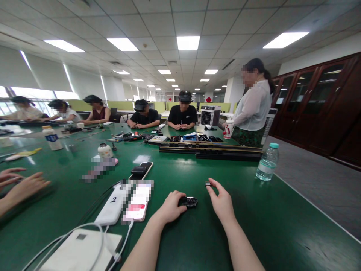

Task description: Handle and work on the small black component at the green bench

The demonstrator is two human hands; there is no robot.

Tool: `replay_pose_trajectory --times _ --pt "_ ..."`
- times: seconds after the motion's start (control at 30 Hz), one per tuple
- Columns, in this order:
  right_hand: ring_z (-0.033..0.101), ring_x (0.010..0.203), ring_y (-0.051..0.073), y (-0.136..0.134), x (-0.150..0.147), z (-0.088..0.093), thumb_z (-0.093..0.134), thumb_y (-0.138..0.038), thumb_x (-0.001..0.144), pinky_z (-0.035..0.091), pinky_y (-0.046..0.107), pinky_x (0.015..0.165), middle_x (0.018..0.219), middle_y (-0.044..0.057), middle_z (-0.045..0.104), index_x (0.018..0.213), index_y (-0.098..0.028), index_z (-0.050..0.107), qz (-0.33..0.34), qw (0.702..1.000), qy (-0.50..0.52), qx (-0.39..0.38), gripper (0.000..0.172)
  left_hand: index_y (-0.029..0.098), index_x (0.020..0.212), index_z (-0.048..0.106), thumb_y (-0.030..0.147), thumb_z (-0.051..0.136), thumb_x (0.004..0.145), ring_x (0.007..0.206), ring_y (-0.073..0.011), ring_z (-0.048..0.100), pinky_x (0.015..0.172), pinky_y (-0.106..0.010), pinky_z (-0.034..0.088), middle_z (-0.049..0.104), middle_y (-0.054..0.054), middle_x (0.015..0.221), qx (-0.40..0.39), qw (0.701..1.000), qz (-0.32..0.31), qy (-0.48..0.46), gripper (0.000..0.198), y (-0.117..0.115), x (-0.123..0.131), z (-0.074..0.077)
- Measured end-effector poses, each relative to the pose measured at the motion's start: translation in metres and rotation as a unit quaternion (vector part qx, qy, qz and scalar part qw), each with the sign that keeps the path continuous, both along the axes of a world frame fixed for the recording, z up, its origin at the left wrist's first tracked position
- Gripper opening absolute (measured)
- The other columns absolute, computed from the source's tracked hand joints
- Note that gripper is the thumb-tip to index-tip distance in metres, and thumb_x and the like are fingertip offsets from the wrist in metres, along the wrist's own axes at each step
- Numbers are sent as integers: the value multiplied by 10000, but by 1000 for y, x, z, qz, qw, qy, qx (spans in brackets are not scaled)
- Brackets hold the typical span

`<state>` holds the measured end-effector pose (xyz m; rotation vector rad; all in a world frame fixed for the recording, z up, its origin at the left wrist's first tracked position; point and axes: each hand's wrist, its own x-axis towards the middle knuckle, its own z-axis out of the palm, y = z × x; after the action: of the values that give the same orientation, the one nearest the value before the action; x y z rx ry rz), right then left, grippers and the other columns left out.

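Low over the green table [180, 241], my left hand [172, 206] is closed around one end of a small black device [191, 202]. Bits of what looks like exposed circuitry show along its top; its exact kind is unclear. My right hand [221, 199] is raised a little to the right, apart from the device. Between thumb and index finger it pinches a tiny dark piece [208, 183] with a pale edge, too small to name.
Left of my hands lie a white power bank [113, 207], a lit phone [138, 203], cables and a white box [81, 252]. A water bottle [267, 162] stands right. Black rails [228, 155] and tools lie ahead. A co-worker's hands [25, 188] are at far left.
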<state>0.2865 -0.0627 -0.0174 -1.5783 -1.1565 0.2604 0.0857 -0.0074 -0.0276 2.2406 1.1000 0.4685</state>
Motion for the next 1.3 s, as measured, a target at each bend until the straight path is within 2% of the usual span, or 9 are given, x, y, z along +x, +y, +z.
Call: replay_pose_trajectory --times 0.3,0.8,1.07,1.3 --pt "596 1070 257 0 -2 -1 505 -396 776 443 437 972 1126 104 668 1084 -198 642 28 999 -32 10 391 165 1151 586 265 567 746 1073 -247 504 963 -328 376 579 -91 1123 0 1000 -3 -3 418 -1 0 3" --pt "615 1006 223 -3 -13 -3 574 -271 735 450 351 923 1012 56 701 955 -218 694 129 981 -77 -122 256 159 1144 592 255 561 738 1067 -245 504 955 -322 380 586 -88 1099 13 1000 -5 1 418 1 1 0" --pt "585 1058 228 -1 -19 -7 596 -269 736 406 364 978 1054 60 692 969 -208 692 173 971 -91 -141 259 184 1131 594 255 562 741 1051 -242 504 939 -326 388 586 -78 1083 18 1000 -9 0 397 1 0 -1" --pt "593 1030 227 1 -22 -12 603 -278 737 410 360 954 1025 46 700 942 -229 692 205 962 -111 -141 229 176 1134 595 254 572 742 1044 -243 501 938 -331 386 584 -82 1081 22 1000 -12 3 401 2 0 -2"
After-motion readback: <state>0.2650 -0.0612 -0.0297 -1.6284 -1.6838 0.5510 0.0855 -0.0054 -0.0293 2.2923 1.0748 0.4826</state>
